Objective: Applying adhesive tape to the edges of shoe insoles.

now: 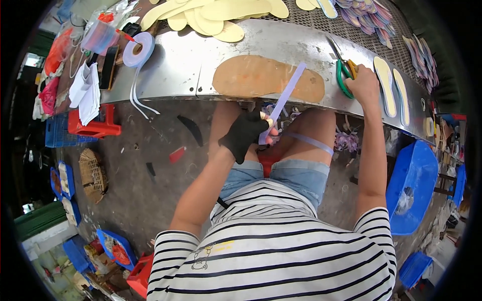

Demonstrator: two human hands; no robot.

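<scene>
Head view: the left hand grips a lilac strip over the table's near edge; the right hand touches scissors, its grip's closure unclear.

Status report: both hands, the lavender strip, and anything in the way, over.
Left hand, gloved, pinching lavender strip. Right hand at scissors, grip unclear. Strip's far end overlaps tan board in view.

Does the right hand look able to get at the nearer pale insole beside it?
Probably yes: the right hand is just left of the insole, with nothing visible between them, though it is gripping the scissors.
</scene>
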